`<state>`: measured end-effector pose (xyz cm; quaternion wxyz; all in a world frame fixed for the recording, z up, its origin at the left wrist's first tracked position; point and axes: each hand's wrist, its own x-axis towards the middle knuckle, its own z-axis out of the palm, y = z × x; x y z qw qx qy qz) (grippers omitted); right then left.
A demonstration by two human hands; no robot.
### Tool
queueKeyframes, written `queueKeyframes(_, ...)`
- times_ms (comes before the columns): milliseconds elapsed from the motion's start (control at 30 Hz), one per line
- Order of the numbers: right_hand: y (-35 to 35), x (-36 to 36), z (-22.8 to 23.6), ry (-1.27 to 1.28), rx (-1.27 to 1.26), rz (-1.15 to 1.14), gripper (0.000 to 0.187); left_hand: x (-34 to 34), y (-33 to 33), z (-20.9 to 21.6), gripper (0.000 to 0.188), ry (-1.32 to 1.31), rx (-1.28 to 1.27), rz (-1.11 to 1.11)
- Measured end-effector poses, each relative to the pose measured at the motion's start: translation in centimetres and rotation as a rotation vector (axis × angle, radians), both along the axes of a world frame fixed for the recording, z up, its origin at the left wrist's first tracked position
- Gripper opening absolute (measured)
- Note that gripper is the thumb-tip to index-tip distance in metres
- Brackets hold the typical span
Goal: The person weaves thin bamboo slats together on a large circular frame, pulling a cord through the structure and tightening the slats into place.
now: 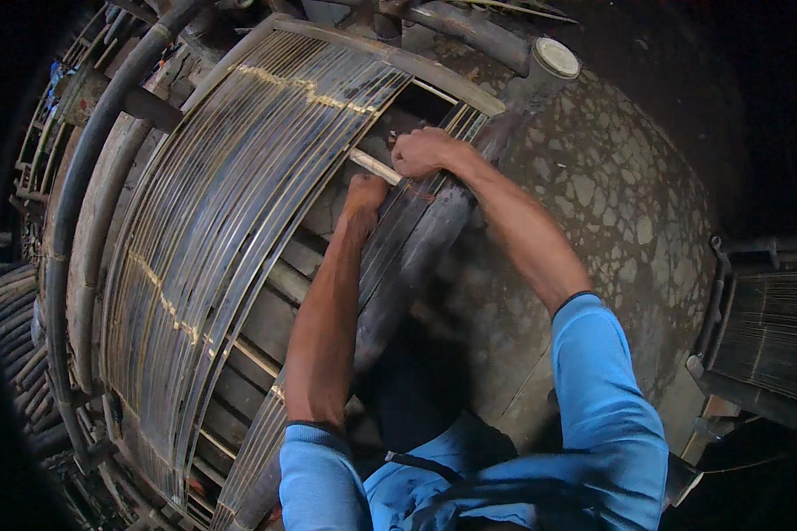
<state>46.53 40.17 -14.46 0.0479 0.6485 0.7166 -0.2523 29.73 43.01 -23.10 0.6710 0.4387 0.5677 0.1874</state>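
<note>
A bamboo frame (434, 71) holds a wide panel of thin split bamboo slats (239, 186), crossed by pale bindings. A gap runs beside the panel, and a pale crossbar (376, 165) spans it. My left hand (363, 191) is closed in a fist at the near side of this crossbar. Just beyond it, my right hand (422, 151) is closed too, over the narrow band of slats along the frame's dark right rail (434, 234). Thin reddish-brown strands (423, 189) hang below my right hand. What either fist grips is hidden.
Thick bamboo poles (80, 177) curve along the left. A round pale-topped post end (557, 57) stands at the frame's far right corner. Stone-patched floor (611, 195) lies to the right, with another slatted bamboo piece (764, 327) at the far right.
</note>
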Motion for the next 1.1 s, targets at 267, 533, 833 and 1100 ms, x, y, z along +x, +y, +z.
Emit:
queueKeyframes(267, -4.5, 1.6, 0.3, 0.258, 0.437, 0.013, 0.023, -3.5, -4.5, 6.1, 0.038, 0.198, 0.590, -0.075)
queueKeyframes(533, -5.5, 1.1, 3.3, 0.170, 0.418, -0.108, 0.027, -2.8, -5.6, 10.1, 0.059, 0.135, 1.283, -0.171)
queueKeyframes(833, -7.9, -0.1, 10.7, 1.106, 0.049, -0.076, 0.022, -6.3, -4.2, 18.8, 0.046, -0.276, 0.361, -0.504)
queueKeyframes(1100, -5.1, 6.8, 7.1, 0.541, 0.309, -0.034, 0.037, -21.4, -2.4, 14.7, 0.020, -0.117, 0.167, -0.098)
